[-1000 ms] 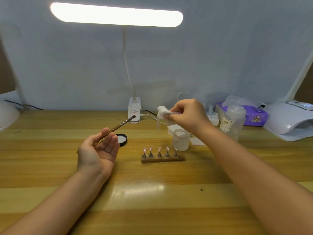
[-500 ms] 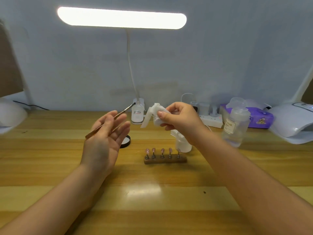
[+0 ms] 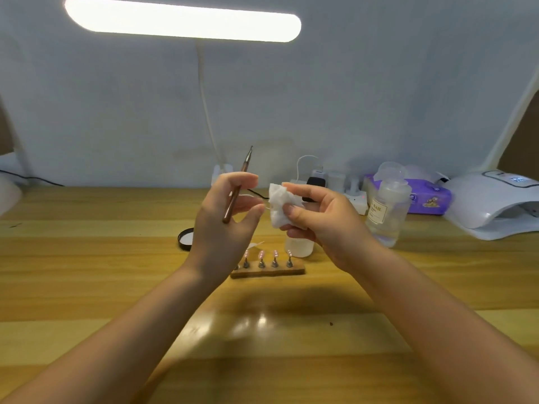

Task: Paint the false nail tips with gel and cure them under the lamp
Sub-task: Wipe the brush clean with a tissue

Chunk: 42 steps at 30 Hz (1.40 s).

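The left hand (image 3: pixel 224 225) holds one thin brown brush (image 3: pixel 236 190) between its thumb and fingers, with the bristle end pointing up. The brush looks light and stiff, so a soft hold near the middle of the handle is likely enough. The right hand (image 3: pixel 318 220) pinches one small white wipe (image 3: pixel 278 207) between thumb and fingers. The wipe looks soft and crumpled, so it will probably bend around the brush tip. The two hands are up in the air, close together, over the wooden table (image 3: pixel 116 287).

Below them sits one small wooden stand (image 3: pixel 271 271). I can count four pink nail tips (image 3: pixel 275 253) on little posts; the left hand may hide one more. They look tiny and light, so it is safer to move the stand than to touch a tip.

Behind the stand is one small clear jar (image 3: pixel 299 246), with one black lid (image 3: pixel 185 237) lying to its left. One clear bottle (image 3: pixel 388 211) stands to the right. One white curing lamp (image 3: pixel 495 205) sits at the far right edge.
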{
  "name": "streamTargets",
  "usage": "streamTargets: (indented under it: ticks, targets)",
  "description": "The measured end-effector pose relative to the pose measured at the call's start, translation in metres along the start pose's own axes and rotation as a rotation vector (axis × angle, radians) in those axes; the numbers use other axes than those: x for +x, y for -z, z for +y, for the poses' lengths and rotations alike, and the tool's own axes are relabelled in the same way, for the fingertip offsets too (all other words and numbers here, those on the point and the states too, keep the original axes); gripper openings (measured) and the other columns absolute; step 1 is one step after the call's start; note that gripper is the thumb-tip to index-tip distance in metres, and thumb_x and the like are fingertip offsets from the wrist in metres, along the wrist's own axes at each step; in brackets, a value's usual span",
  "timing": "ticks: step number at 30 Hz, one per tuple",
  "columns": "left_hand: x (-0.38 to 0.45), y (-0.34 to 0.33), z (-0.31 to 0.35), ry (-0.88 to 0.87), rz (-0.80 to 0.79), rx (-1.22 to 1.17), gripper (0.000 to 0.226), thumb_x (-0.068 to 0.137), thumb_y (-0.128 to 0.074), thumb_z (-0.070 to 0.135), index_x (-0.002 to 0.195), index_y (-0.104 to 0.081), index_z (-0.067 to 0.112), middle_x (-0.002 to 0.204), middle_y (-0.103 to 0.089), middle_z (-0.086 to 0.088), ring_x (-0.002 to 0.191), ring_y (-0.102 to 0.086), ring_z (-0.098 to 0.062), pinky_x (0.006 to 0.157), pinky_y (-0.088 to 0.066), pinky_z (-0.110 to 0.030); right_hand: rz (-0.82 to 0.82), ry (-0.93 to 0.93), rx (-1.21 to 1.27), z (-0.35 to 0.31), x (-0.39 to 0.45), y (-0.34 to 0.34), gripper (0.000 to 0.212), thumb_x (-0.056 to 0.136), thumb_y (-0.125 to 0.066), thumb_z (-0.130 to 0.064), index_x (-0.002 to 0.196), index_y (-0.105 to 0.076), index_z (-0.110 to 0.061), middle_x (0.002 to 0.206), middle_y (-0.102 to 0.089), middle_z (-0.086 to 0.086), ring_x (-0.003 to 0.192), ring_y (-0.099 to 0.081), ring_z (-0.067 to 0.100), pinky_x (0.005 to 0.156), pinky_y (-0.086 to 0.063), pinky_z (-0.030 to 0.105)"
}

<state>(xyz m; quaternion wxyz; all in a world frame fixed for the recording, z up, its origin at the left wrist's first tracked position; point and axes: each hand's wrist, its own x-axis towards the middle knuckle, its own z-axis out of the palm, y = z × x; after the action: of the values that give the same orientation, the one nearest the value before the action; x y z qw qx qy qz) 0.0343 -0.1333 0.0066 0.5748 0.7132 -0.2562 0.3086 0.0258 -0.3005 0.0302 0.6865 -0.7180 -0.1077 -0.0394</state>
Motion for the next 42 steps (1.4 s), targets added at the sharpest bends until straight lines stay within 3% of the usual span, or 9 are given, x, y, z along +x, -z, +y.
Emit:
streamTargets:
  ticks: [6,10,15,20,23,28,33,36,42]
  targets:
    - [0.003,0.004,-0.017,0.108,0.025,0.013,0.034,0.086,-0.067,-0.005,0.111,-0.056,0.015,0.108,-0.061,-0.001,0.090,-0.066,-0.016,0.086,-0.055,-0.028,0.089,0.022,-0.144,0.008,-0.003,0.019,0.028,0.089,-0.061,0.001,0.097,-0.067,-0.025,0.076,-0.071,0.007,0.056,-0.065,0.013,0.052,-0.054,0.020]
    - [-0.003,0.013,-0.028,0.209,-0.022,0.068,0.034,0.087,-0.065,-0.007,0.111,-0.057,0.016,0.113,-0.061,-0.002,0.095,-0.066,-0.018,0.089,-0.055,-0.034,0.242,0.047,-0.334,0.018,-0.006,0.050,0.016,0.083,-0.071,-0.010,0.090,-0.070,-0.024,0.068,-0.070,0.006,0.052,-0.063,0.014,0.048,-0.051,0.022]
    - [0.002,0.041,-0.035,0.274,-0.320,0.267,0.053,0.081,-0.049,-0.022,0.107,-0.053,0.024,0.122,-0.057,0.002,0.092,-0.068,-0.010,0.072,-0.054,-0.023,0.319,0.104,-0.815,0.038,-0.009,0.082,0.008,0.079,-0.077,-0.025,0.083,-0.071,-0.023,0.073,-0.066,-0.007,0.065,-0.061,0.009,0.058,-0.048,0.024]
    - [-0.004,0.057,-0.049,0.255,-0.574,0.380,0.065,0.080,-0.066,-0.014,0.108,-0.048,0.042,0.125,-0.051,0.017,0.102,-0.064,-0.001,0.091,-0.055,-0.031,0.159,0.120,-1.017,0.054,-0.004,0.084,0.013,0.085,-0.069,-0.023,0.081,-0.056,-0.020,0.081,-0.058,-0.006,0.077,-0.053,0.010,0.062,-0.043,0.024]
    - [-0.010,0.051,-0.058,0.231,-0.538,0.342,0.059,0.081,-0.069,-0.009,0.106,-0.049,0.040,0.121,-0.056,0.013,0.099,-0.067,-0.007,0.091,-0.054,-0.045,0.112,0.113,-1.034,0.062,-0.003,0.083,0.013,0.089,-0.064,-0.017,0.088,-0.053,-0.022,0.084,-0.056,-0.010,0.076,-0.053,0.007,0.059,-0.037,0.018]
    - [-0.013,0.045,-0.066,0.156,-0.481,0.429,0.050,0.082,-0.071,-0.004,0.101,-0.051,0.038,0.113,-0.060,0.012,0.090,-0.068,-0.007,0.078,-0.058,-0.036,0.112,0.137,-1.025,0.067,-0.006,0.081,0.035,0.092,-0.059,-0.009,0.125,-0.062,-0.020,0.105,-0.068,-0.001,0.083,-0.054,0.003,0.076,-0.040,0.017]
    - [-0.011,0.041,-0.060,-0.046,-0.235,0.525,0.028,0.082,-0.072,-0.003,0.103,-0.058,0.010,0.097,-0.064,-0.001,0.082,-0.067,-0.021,0.062,-0.051,-0.031,0.239,0.191,-1.003,0.067,-0.005,0.079,0.012,0.085,-0.070,-0.012,0.096,-0.075,-0.011,0.089,-0.073,0.005,0.074,-0.055,0.007,0.073,-0.048,0.028]
    - [-0.013,0.038,-0.061,0.000,-0.228,0.579,0.033,0.079,-0.074,-0.005,0.105,-0.057,0.006,0.100,-0.064,-0.005,0.088,-0.067,-0.023,0.071,-0.054,-0.038,0.273,0.235,-1.102,0.068,-0.005,0.075,0.007,0.084,-0.069,-0.013,0.081,-0.073,-0.008,0.082,-0.070,0.006,0.077,-0.060,0.020,0.070,-0.050,0.037]
    - [-0.014,0.045,-0.061,0.058,-0.192,0.513,0.035,0.079,-0.073,-0.007,0.106,-0.057,0.008,0.099,-0.065,-0.006,0.095,-0.065,-0.022,0.081,-0.053,-0.038,0.214,0.295,-1.334,0.068,-0.006,0.072,0.022,0.081,-0.073,-0.031,0.095,-0.074,-0.014,0.091,-0.051,-0.001,0.085,-0.046,0.018,0.071,-0.044,0.033]
